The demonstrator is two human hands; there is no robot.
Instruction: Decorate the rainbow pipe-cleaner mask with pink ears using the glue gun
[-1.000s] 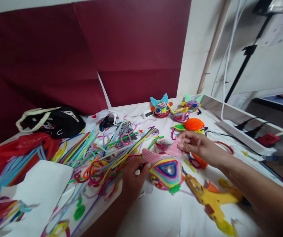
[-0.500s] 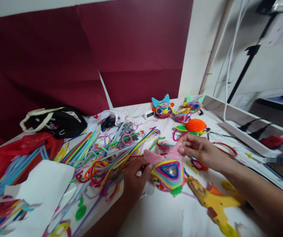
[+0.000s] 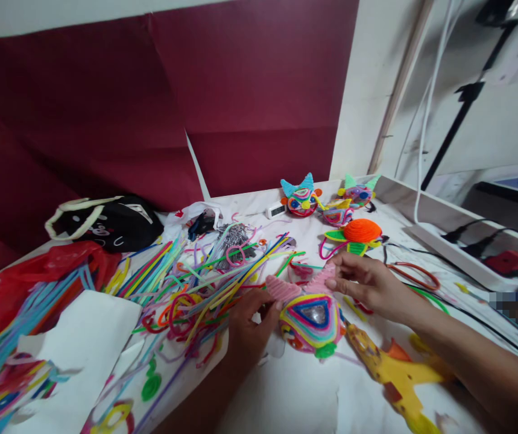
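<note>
Rounded multicoloured pipe-cleaner animal head (image 3: 315, 328): near tabletop (image 3: 299, 392), right of centre | Left hand (image 3: 252, 322): grip pinching its ribbed pink left ear (image 3: 283, 290) | Right hand (image 3: 367, 283): grip pinching right ear (image 3: 318, 281) | Facial bands laid; ear attachment apparently unfinished

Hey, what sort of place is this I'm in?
Probably a craft workspace: colourful pipe cleaners are strewn over the table, with what looks like a yellow glue gun close to a pink-eared craft figure.
</note>
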